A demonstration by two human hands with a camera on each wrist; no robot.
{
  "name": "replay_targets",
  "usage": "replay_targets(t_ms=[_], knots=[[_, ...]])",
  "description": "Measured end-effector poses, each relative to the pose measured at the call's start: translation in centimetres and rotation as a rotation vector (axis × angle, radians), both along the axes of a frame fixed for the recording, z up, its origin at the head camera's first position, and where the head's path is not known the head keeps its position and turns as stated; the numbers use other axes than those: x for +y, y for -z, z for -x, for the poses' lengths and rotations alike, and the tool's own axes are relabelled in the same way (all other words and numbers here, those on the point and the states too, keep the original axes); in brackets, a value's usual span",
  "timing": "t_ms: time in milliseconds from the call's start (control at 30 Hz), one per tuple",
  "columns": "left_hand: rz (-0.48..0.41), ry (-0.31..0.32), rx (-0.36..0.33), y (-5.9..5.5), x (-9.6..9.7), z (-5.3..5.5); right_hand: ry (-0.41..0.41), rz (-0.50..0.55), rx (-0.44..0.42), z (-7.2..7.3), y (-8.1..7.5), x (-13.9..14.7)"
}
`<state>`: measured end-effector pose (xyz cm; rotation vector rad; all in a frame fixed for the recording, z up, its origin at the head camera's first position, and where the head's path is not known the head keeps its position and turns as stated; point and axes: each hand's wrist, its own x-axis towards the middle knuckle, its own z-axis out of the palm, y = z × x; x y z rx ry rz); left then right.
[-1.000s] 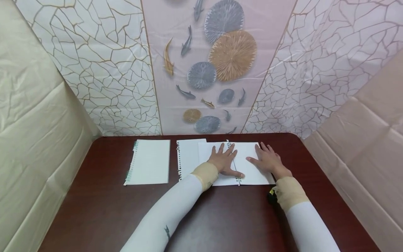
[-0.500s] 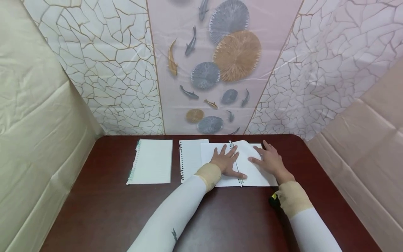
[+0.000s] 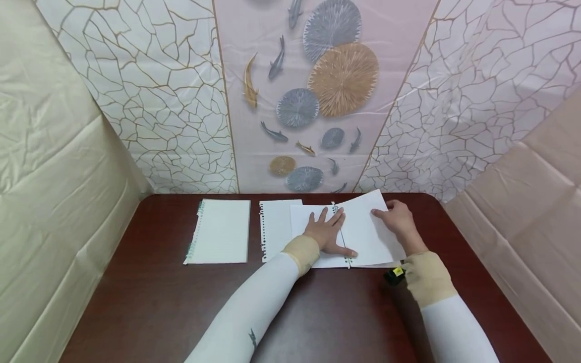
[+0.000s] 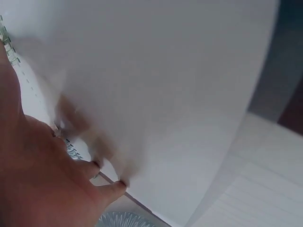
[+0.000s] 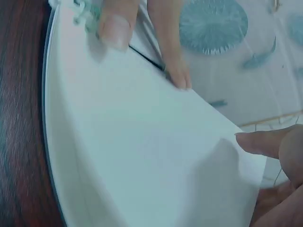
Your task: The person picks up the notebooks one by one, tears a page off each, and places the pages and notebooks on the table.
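A spiral notebook [image 3: 313, 262] lies spread on the dark red table. My left hand [image 3: 323, 234] presses across its middle, fingers spread wide over the ring binding [image 3: 348, 261] and the pages. With thumb and fingers, my right hand [image 3: 399, 222] pinches a white page [image 3: 363, 229] by its right edge. That page is lifted, its far corner standing up and its near edge raised over the sheets below. In the right wrist view the page [image 5: 137, 127] bows up from the binding, the thumb on its face and the other fingers partly hidden behind it.
Left of the notebook lies a lined sheet with torn holes [image 3: 274, 217], partly under the notebook's left page. Farther left is another pad with green-edged holes [image 3: 222, 232]. A small black item with a yellow label [image 3: 396, 275] sits by the right wrist. Patterned cloth [image 3: 181, 126] hangs behind the table.
The right hand has gone from lying spread on the right page to pinching it at the edge. The page's far corner has risen. The left hand stays on the binding.
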<state>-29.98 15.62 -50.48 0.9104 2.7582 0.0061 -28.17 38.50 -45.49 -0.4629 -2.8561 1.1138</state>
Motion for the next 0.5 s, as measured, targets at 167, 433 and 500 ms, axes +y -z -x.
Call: replay_targets(t_ms=[167,433,500], knots=[[0.019,-0.005,0.003,1.5,0.5,1.0,-0.109,-0.108,0.023,-0.4,0.9,1.0],[0.023,-0.009,0.004,1.0,0.6,1.0,-0.131,0.035,0.036,-0.7,2.3,2.3],[0.025,-0.015,-0.003,0.7,0.6,0.8,-0.126,0.059,0.023,-0.8,2.6,2.5]])
